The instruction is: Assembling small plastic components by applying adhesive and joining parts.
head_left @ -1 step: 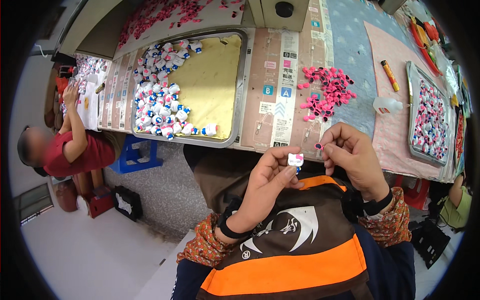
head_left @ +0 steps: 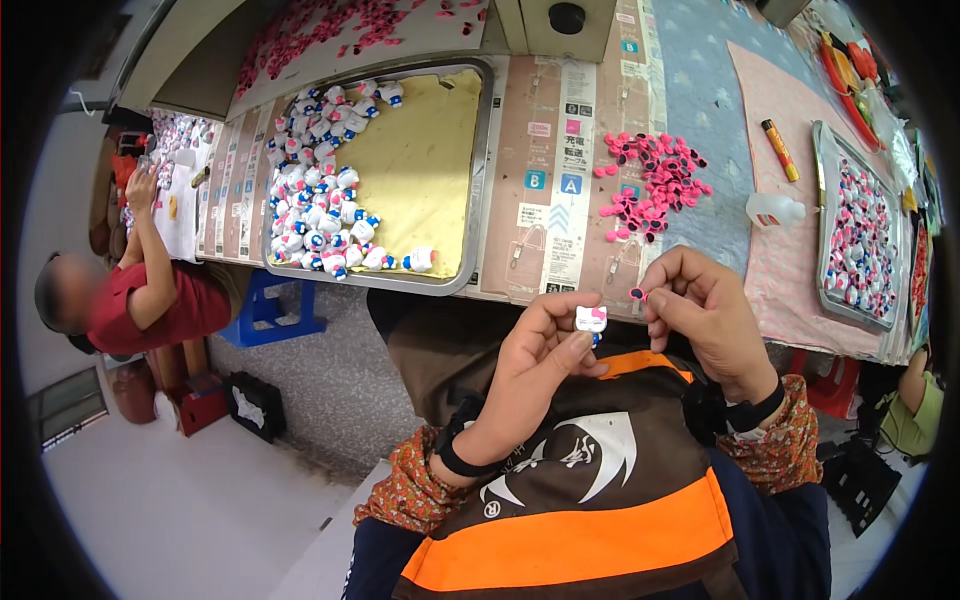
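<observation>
A small white cat-head figure (head_left: 591,319) with a pink bow sits pinched between the thumb and fingertips of the left hand (head_left: 541,352), held up in front of the person's chest, just short of the near edge of the table (head_left: 545,150). Just to its right, the right hand (head_left: 703,315) is closed in a fine pinch on a tiny pink piece (head_left: 637,294), which is close to the figure but apart from it; what the piece is exactly is hard to tell at this size, though it looks like those in the pink pile. Both wrists wear dark bands, and the sleeves are orange-patterned over a brown and orange vest. Beyond the hands, a loose pile of small pink parts (head_left: 655,185) lies on the table, with a small clear bottle (head_left: 775,209) just to its right and an orange tube (head_left: 781,150) farther back. To the left stands a metal tray (head_left: 478,180) with a yellow lining, its left half heaped with white, pink and blue figures (head_left: 325,215). At the right edge a second tray (head_left: 822,200) holds more figures in rows. At the far left another person in a red shirt (head_left: 150,300) works at the same table.
</observation>
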The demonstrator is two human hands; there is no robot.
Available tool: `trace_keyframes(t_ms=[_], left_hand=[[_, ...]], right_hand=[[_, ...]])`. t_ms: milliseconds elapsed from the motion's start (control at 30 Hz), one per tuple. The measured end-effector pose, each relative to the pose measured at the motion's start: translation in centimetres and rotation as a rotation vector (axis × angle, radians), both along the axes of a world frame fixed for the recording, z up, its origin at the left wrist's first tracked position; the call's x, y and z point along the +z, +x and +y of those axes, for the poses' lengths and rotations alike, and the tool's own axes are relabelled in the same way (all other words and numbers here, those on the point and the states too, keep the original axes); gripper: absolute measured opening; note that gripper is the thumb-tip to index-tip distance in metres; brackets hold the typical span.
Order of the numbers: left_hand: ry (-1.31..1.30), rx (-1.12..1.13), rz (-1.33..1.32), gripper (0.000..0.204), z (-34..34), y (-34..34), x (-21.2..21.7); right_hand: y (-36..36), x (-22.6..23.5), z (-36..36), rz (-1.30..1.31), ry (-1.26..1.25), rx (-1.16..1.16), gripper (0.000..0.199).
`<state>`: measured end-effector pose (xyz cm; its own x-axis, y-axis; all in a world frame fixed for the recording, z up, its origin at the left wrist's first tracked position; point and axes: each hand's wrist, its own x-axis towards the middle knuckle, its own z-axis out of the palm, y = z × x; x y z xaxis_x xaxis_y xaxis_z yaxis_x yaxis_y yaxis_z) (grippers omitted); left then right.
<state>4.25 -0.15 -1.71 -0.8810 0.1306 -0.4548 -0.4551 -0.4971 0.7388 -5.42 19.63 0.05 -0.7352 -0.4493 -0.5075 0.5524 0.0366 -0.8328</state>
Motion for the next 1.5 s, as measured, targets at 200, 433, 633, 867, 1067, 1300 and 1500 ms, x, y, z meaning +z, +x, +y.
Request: trace_keyframes(t_ms=[200, 433, 633, 867, 1067, 1300, 1500], left_hand=[[-0.003, -0.002, 0.012, 0.033, 0.5, -0.1, 0.0], [-0.031, 0.012, -0.011, 0.037, 0.6, 0.0, -0.1], [-0.038, 0.002, -0.009, 0.037, 0.8, 0.1, -0.1], [-0.025, 0.003, 0.0, 0.038, 0.6, 0.2, -0.1], [-0.013, 0.001, 0.01, 0.039, 0.5, 0.5, -0.4], [-0.01, 0.013, 0.009, 0.04, 0.3, 0.5, -0.2], [-0.01, 0.024, -0.004, 0.037, 0.4, 0.4, -0.2]], right_hand=[[0.6, -0.1, 0.6, -0.003, -0.083, 0.004, 0.007], [-1.3, -0.7, 2.3, 1.047, 0.725, 0.119, 0.014], [-3.7, -0.4, 1.2, 1.273, 0.895, 0.006, 0.016], [-4.0, -0.9, -0.1, 1.336, 0.893, 0.214, 0.018], [-3.9, -1.7, -0.5, 1.345, 0.916, 0.284, 0.021], [-3.3, -1.0, 0.1, 1.179, 0.749, 0.223, 0.018], [-3.5, -1.0, 0.7, 1.097, 0.693, 0.211, 0.018]])
